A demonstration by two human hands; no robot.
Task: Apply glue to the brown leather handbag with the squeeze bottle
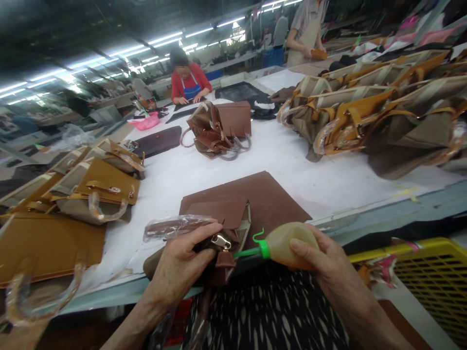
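My left hand grips a brown handbag at the table's front edge, its fingers closed around the part near a metal clasp. A plastic-wrapped handle of the bag lies above that hand. In my right hand is a squeeze bottle of yellowish stuff with a green cap and long green nozzle. The nozzle points left, and its tip is at the small brown leather tab below the clasp. Whether the tip touches the leather I cannot tell. Beneath the bag lies a flat brown panel.
Another brown handbag stands farther back on the white-covered table. Mustard bags stand in rows at left and right. A yellow basket is at lower right. A co-worker in red works across the table.
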